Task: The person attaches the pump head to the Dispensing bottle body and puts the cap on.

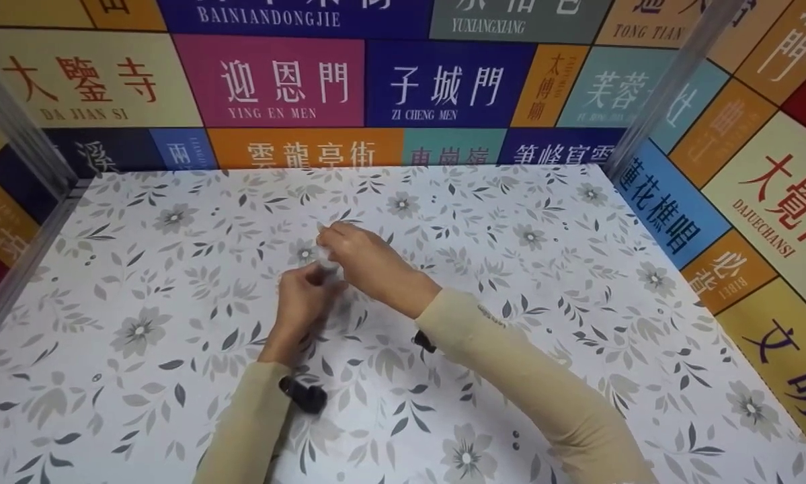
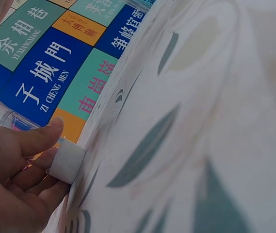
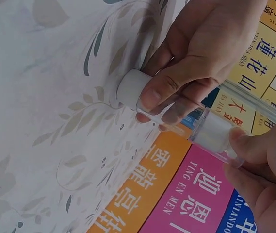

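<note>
Both hands hold a small clear plastic tube (image 1: 329, 261) above the patterned cloth. It has a white, cap-like end (image 2: 68, 161), turned down close to the cloth. My left hand (image 1: 300, 302) grips the lower part, its thumb and fingers wrapped round the clear body beside that white end. Higher up, my right hand (image 1: 370, 259) pinches the opposite end between thumb and fingers. In the right wrist view this upper end is a wider clear sleeve (image 3: 215, 133) with a white part inside. Fingers hide much of the tube's middle.
A white cloth (image 1: 140, 396) printed with grey flowers and leaves covers the table. Colourful panels (image 1: 271, 81) with large characters stand behind and on both sides. Clear plastic edge strips (image 1: 671, 81) run up the corners. A black device (image 1: 303, 394) sits on the left wrist.
</note>
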Demonstrator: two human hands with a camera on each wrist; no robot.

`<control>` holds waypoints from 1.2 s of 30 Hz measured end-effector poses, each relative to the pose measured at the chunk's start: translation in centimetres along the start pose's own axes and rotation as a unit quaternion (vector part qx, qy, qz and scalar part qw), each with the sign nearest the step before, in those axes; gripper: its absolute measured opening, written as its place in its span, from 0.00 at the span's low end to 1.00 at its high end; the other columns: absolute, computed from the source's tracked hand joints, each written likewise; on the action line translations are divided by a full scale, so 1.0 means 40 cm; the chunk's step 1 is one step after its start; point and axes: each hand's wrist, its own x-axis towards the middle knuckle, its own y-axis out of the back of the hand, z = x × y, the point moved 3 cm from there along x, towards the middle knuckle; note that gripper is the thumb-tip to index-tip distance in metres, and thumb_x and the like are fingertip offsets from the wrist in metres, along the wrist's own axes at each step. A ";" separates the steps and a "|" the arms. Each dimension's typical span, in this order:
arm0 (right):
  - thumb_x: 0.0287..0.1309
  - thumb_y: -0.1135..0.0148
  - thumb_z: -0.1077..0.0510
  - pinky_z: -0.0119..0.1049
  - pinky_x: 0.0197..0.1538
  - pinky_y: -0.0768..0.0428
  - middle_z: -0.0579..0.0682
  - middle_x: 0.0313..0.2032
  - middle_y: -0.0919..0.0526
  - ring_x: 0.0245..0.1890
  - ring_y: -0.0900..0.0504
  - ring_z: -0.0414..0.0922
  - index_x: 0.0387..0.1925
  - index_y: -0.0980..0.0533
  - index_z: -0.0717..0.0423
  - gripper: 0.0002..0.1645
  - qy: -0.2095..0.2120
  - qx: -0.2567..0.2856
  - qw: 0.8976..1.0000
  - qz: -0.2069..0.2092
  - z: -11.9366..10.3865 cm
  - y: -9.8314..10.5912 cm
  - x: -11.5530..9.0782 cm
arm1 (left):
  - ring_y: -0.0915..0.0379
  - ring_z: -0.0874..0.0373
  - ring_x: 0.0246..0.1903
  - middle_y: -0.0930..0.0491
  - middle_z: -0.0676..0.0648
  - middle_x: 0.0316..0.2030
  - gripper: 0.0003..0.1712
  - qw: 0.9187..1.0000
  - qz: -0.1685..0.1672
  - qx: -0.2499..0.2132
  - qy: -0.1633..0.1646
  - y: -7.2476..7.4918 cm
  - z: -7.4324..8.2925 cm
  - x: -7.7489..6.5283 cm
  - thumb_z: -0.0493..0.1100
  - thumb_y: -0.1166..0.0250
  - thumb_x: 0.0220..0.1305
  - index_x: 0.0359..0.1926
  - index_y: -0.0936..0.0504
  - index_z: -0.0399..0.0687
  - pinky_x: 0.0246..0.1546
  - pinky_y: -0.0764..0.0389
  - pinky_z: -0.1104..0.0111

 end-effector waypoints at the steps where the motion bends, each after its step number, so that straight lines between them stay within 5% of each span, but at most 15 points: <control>1: 0.61 0.40 0.71 0.38 0.53 0.18 0.58 0.45 0.17 0.48 0.17 0.52 0.53 0.24 0.67 0.18 -0.001 0.003 1.000 0.006 0.001 -0.002 -0.002 | 0.30 0.59 0.21 0.21 0.45 0.21 0.04 1.000 0.000 0.002 -0.003 -0.001 0.000 0.000 0.30 0.27 0.49 0.26 0.16 0.35 0.24 0.28 0.71; 18: 0.60 0.35 0.69 0.39 0.58 0.20 0.58 0.47 0.16 0.51 0.16 0.52 0.58 0.26 0.66 0.24 -0.047 0.099 0.993 0.038 0.024 -0.007 -0.020 | 0.37 0.60 0.19 0.32 0.53 0.16 0.09 0.999 -0.002 0.032 -0.031 -0.006 0.000 0.005 0.33 0.26 0.50 0.22 0.19 0.36 0.21 0.35 0.72; 23: 0.58 0.33 0.68 0.38 0.57 0.19 0.57 0.49 0.17 0.52 0.16 0.52 0.50 0.25 0.62 0.18 -0.068 0.113 0.991 0.031 0.029 -0.009 -0.015 | 0.35 0.59 0.21 0.28 0.50 0.17 0.04 0.999 -0.003 0.050 -0.016 -0.005 0.002 0.002 0.31 0.28 0.49 0.29 0.14 0.35 0.23 0.33 0.71; 28: 0.59 0.34 0.68 0.39 0.59 0.20 0.58 0.51 0.17 0.55 0.18 0.52 0.53 0.26 0.62 0.20 -0.086 0.106 0.991 0.010 0.032 -0.009 -0.013 | 0.33 0.58 0.22 0.24 0.47 0.20 0.09 0.998 -0.013 0.057 -0.001 -0.004 0.009 0.000 0.28 0.30 0.48 0.34 0.12 0.35 0.25 0.31 0.70; 33: 0.59 0.34 0.68 0.40 0.65 0.25 0.58 0.58 0.19 0.61 0.21 0.52 0.61 0.28 0.63 0.28 -0.092 0.102 0.990 -0.012 0.032 -0.006 -0.010 | 0.39 0.57 0.20 0.33 0.51 0.16 0.04 0.995 -0.010 0.089 -0.053 0.000 0.021 -0.002 0.24 0.35 0.43 0.26 0.18 0.31 0.23 0.38 0.68; 36: 0.59 0.33 0.67 0.40 0.68 0.28 0.59 0.64 0.23 0.65 0.25 0.53 0.68 0.33 0.63 0.36 -0.093 0.100 0.990 -0.022 0.034 -0.008 -0.013 | 0.42 0.56 0.20 0.36 0.51 0.16 0.11 0.991 -0.008 0.110 -0.072 0.005 0.024 -0.007 0.23 0.36 0.42 0.31 0.16 0.31 0.23 0.41 0.67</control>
